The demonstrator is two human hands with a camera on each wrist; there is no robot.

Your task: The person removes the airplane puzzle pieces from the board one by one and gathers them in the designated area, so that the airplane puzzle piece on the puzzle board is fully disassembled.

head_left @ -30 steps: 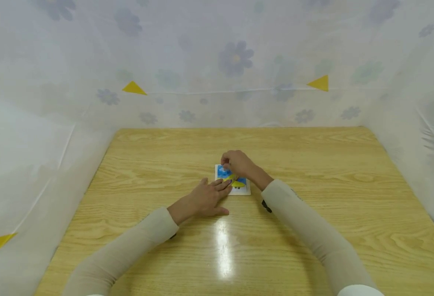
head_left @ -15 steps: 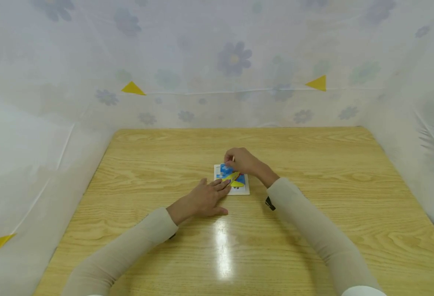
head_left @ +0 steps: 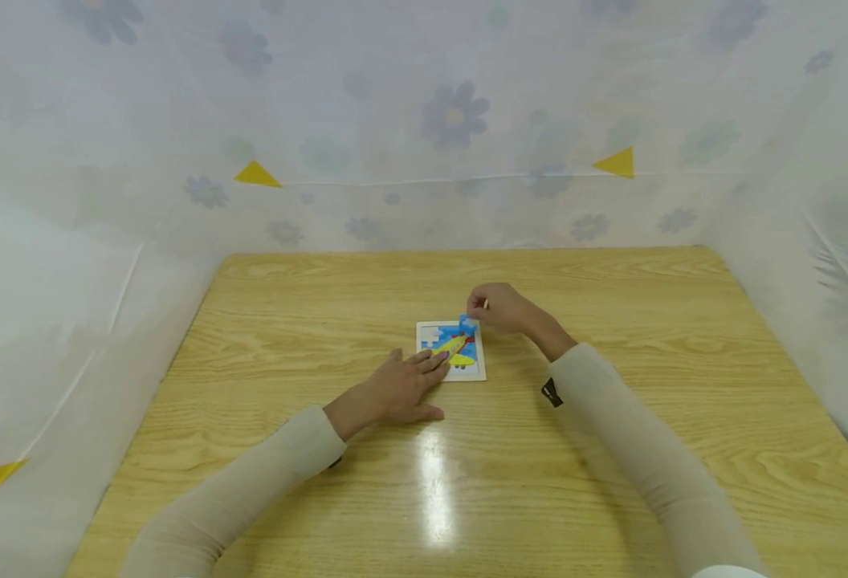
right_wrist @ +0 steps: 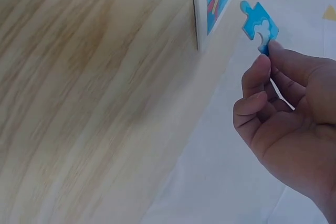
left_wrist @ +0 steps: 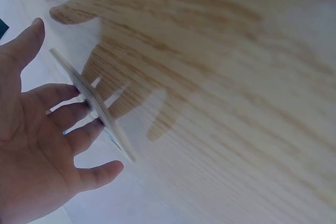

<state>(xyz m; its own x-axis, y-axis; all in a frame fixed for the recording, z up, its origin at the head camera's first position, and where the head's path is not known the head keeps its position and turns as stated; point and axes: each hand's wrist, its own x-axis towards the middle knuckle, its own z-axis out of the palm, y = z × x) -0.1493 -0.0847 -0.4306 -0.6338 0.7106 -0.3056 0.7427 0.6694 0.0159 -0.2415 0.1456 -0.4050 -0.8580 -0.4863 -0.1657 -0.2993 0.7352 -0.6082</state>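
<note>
A small jigsaw puzzle in a white frame (head_left: 483, 376) lies on the table, its picture a yellow plane on blue. One white gap (head_left: 430, 335) shows at its upper left. My left hand (head_left: 400, 387) rests with straight fingers on the puzzle's lower left; in the left wrist view several fingertips touch the board (left_wrist: 89, 95). Between thumb and forefinger my right hand (head_left: 507, 309) pinches a blue and white puzzle piece (right_wrist: 260, 23). That piece is raised over the frame's upper right corner, apart from the board in the right wrist view.
The wood-grain table (head_left: 287, 321) spreads around the puzzle on all sides. A pale flowered curtain (head_left: 395, 120) hangs behind and at both sides, with yellow triangles (head_left: 615, 163) on it. A bright light reflection (head_left: 434, 482) lies in front of the left hand.
My right hand has lifted the puzzle piece from the upper left of the board and carried it right, which bares the white gap. The left hand has stayed in place.
</note>
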